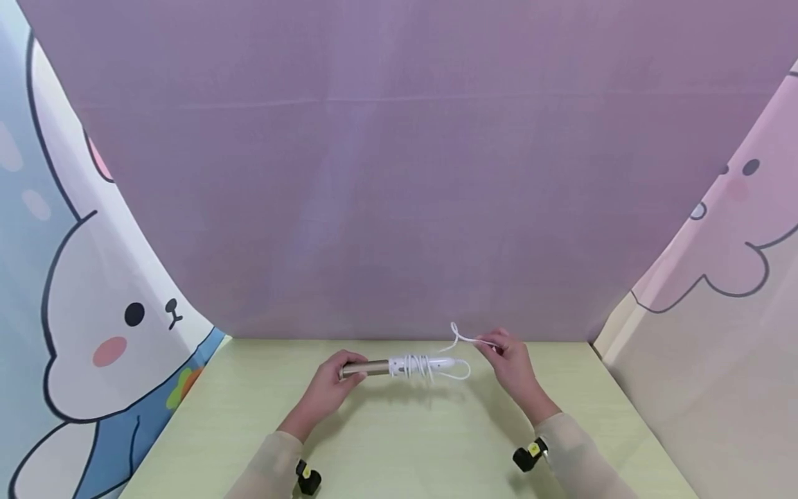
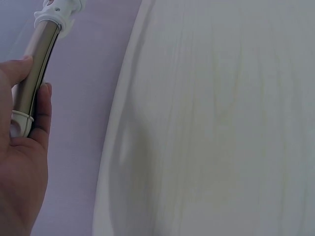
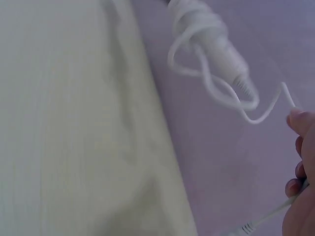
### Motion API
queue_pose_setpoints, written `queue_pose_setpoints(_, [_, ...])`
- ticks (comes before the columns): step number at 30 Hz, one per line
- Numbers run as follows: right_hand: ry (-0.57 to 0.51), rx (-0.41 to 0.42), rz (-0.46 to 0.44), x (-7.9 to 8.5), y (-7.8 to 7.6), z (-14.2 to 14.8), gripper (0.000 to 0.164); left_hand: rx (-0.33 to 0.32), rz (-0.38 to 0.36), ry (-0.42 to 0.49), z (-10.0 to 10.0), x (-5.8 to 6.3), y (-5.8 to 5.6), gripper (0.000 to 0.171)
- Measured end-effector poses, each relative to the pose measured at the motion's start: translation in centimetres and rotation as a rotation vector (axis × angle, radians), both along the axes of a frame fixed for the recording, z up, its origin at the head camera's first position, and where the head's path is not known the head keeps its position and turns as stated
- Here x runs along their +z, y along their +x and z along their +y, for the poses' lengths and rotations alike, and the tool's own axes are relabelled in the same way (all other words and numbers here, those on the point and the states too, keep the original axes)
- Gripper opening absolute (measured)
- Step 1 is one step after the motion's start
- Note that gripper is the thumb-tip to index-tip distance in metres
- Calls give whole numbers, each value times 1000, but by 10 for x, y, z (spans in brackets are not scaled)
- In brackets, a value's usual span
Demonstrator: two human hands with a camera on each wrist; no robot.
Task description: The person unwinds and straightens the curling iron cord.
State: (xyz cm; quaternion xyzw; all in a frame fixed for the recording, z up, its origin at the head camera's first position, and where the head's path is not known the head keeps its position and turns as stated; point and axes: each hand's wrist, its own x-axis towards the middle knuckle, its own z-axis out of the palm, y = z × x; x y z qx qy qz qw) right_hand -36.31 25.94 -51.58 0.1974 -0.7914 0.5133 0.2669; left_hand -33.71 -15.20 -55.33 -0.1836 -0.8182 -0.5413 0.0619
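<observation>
Pale yellow-green table (image 1: 411,443) in front of you, faint wood-grain streaks over its top, straight edge opposite you, soft grey shadows (image 1: 405,394) across it

A pale, yellow-green table (image 1: 411,443) with faint wood grain spans the lower part of the head view, its far edge meeting a plain mauve cloth wall (image 1: 399,208). A thin horizontal crease crosses the cloth's upper part, and a soft lighter streak runs down left of centre. At left, a light blue printed curtain (image 1: 19,270) carries a large white cartoon rabbit (image 1: 87,312) with black eye, pink cheek and blue garment. At right, a cream panel (image 1: 717,374) bears a pink cartoon figure (image 1: 742,215) outlined in grey. Light is soft and even, leaving blurred shadows on the table.
</observation>
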Motion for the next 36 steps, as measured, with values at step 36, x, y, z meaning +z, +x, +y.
queue_pose_setpoints(36, [356,164,-377,-58,7,34,10,66,9,54,-4,2,-4,26])
